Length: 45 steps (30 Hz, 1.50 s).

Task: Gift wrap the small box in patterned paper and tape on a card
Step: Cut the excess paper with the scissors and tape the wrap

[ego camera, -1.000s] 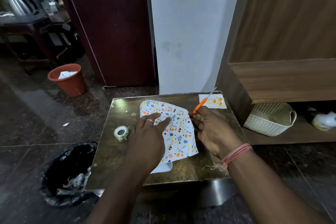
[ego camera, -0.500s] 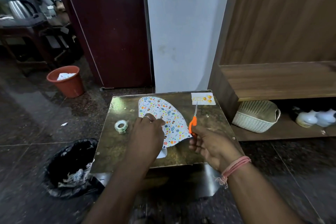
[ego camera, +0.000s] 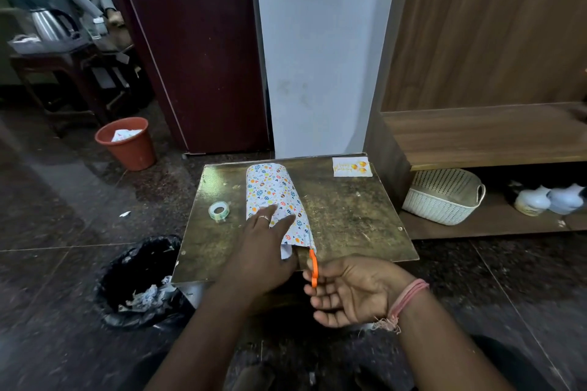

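Since the earlier frames, the right hand (ego camera: 352, 290) has been travelling from the far right side of the patterned paper (ego camera: 275, 200) to its near end, and the paper, lying open before, is now folded over into a long hump. The right hand is hanging just off the near edge of the low table (ego camera: 349, 216), its fingers curling loosely round the orange-handled scissors (ego camera: 313, 267); the blades are pointing at the paper's near right corner, and whether they are parted cannot be told. Just left of the scissors, the left hand (ego camera: 263, 251) is pressing its straight fingers flat on the near part of the paper. A white underside edge is peeping out at the paper's near end. The small box itself is not showing; presumably it is lying under the fold. The tape roll (ego camera: 219, 210) is sitting just left of the paper, apparently untouched. The birthday card (ego camera: 352, 166) is lying at the table's far right corner, well apart from the paper. As a judgement, the task is at an early stage: trimming is starting, while taping the seam, folding the ends and attaching the card remain.
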### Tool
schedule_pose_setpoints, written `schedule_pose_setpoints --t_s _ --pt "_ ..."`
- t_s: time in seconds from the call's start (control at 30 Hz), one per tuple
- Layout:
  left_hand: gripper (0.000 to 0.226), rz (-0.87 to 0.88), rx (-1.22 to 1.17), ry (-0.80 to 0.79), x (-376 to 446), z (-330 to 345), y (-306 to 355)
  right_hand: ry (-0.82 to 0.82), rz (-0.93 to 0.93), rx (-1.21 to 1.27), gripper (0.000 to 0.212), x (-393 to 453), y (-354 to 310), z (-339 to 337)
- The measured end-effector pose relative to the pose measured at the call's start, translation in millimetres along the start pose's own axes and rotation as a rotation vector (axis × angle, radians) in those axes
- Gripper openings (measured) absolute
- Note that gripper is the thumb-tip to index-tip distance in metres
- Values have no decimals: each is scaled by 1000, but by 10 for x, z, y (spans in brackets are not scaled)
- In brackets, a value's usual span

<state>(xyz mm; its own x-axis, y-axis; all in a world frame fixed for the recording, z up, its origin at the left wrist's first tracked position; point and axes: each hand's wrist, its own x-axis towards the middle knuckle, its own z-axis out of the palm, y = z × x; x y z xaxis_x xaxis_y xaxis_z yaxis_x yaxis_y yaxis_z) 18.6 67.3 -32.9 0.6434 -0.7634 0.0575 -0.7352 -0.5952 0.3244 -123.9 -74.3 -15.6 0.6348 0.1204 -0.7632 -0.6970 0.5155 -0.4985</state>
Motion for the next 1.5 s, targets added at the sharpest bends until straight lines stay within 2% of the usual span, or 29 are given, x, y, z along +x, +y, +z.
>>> schedule_pose_setpoints --t_s 0.07,0.2,0.5,1.13,1.2,1.3,1.33,1.43,1.5 --pt "69 -13 -22 -3 9 -38 17 -66 18 -35 27 -37 28 -38" --pt "66 -19 -25 32 16 -65 77 -156 52 -110 60 -59 69 -111" --pt "60 -41 -56 88 -2 4 162 -219 60 -115 64 43 90 -166" --pt "54 -26 -74 165 -66 72 151 -248 -27 -57 58 143 -103 -206" --pt "54 -18 -81 162 -68 60 146 -230 -29 -60 49 144 -108 -198" --pt "53 -18 -73 163 -82 49 168 -182 -24 -99 12 134 -113 -184" --pt "54 -18 -65 168 -82 55 172 -157 -21 -103 9 135 -107 -187" --pt "56 -14 -39 194 -74 108 144 -132 -18 -114 18 148 -102 -204" --pt "54 2 -33 202 -62 149 113 -141 -18 -137 14 135 -119 -220"
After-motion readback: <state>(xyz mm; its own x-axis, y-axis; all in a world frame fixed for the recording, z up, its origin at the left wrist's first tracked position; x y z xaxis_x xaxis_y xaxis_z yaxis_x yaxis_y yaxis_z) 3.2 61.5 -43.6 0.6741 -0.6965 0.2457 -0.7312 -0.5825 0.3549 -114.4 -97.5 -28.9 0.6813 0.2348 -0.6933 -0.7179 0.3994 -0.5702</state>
